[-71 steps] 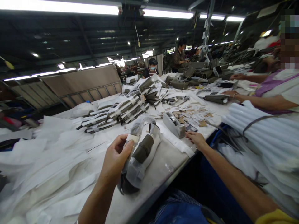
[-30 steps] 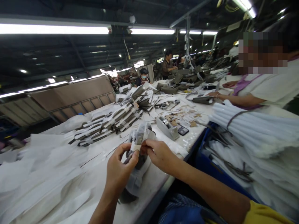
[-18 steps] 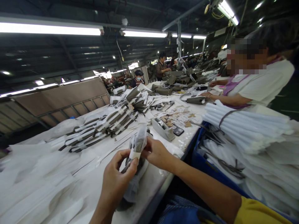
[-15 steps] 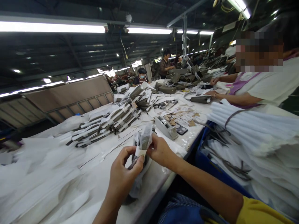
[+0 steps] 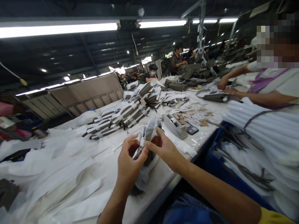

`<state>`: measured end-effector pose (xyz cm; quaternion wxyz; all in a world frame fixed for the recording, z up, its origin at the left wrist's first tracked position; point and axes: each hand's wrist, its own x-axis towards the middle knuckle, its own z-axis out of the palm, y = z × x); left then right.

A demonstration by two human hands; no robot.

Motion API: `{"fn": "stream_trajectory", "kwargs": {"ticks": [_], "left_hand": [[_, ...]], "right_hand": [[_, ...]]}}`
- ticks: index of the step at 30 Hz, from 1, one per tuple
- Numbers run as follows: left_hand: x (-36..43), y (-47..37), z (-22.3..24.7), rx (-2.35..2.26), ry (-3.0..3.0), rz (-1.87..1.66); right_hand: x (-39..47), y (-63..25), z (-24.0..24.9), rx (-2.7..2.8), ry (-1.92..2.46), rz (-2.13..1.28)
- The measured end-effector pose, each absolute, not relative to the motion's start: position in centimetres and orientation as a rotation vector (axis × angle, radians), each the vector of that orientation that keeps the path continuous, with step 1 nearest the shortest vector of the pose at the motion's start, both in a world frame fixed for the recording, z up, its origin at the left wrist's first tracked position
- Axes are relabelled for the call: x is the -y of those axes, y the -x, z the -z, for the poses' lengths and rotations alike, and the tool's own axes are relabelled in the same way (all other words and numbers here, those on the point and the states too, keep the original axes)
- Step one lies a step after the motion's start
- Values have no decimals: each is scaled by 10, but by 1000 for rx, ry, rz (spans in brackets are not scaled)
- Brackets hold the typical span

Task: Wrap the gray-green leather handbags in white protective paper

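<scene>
A dark strap bundle (image 5: 147, 134) in clear plastic, with a white band round it, stands between my two hands over the table's front edge. My left hand (image 5: 131, 155) pinches it from the left near the white band. From the right, my right hand (image 5: 164, 147) grips the same bundle, its thumb on the band and its fingers partly hidden behind. The bundle's lower end hangs below my hands. Just beyond them is a grey tape dispenser (image 5: 174, 127), with a dark flat device (image 5: 192, 128) beside it.
Wrapped straps (image 5: 121, 119) lie heaped behind my hands. White sheets (image 5: 58, 168) spread over the left side. At the right, a blue bin (image 5: 230, 174) holds white wrapped rolls (image 5: 268, 124). A person's hands (image 5: 225, 85) work across the table at the far right.
The view has turned left, so the scene sits farther right. My right thumb has come forward onto the white band, and my left fingers stay on the bundle.
</scene>
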<state>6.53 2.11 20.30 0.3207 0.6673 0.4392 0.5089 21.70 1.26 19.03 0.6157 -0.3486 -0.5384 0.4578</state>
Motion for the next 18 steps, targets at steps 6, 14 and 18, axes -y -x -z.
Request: {"fn": "stream_trajectory", "kwargs": {"ticks": [6,14,18], "left_hand": [[-20,-44,-196,-1171,-1869,-1260],[-11,5,-154,-1662,-1848,-962],[-16,6,-149,-1728,-1820,-980]], "right_hand": [[-30,-225,-194,1323,756,-1081],[-78,-378,-158,1502,1628,-311],[-118,-465,-119,1381,1909,-153]]}}
